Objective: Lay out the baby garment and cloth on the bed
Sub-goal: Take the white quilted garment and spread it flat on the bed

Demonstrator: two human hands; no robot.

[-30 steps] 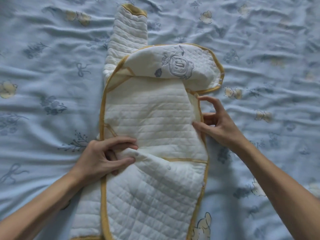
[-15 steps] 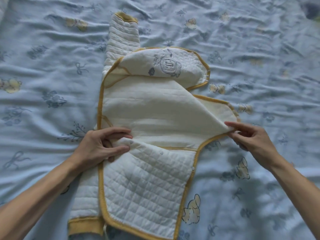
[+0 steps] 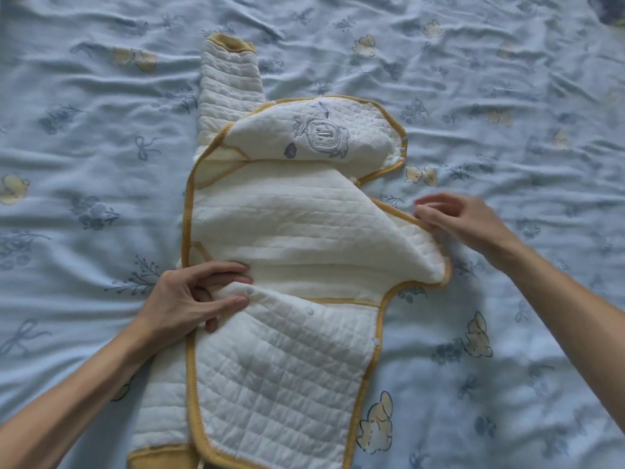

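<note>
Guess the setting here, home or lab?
Likely a home bedroom: a bed sheet, pale blue with bunny and flower prints, fills the view, and bare hands spread a quilted baby garment on it.

On inspection there were 1 quilted baby garment [image 3: 287, 238], 1 blue printed bedsheet [image 3: 507, 96], 2 hands, left [image 3: 189, 299] and right [image 3: 463, 221], and 1 embroidered lion motif [image 3: 323, 135] on the garment.

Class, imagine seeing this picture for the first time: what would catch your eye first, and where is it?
A cream quilted garment with mustard trim fills the middle of a wrinkled blue sheet. The left hand presses its left edge, and the right hand touches the opened flap on the right.
</note>
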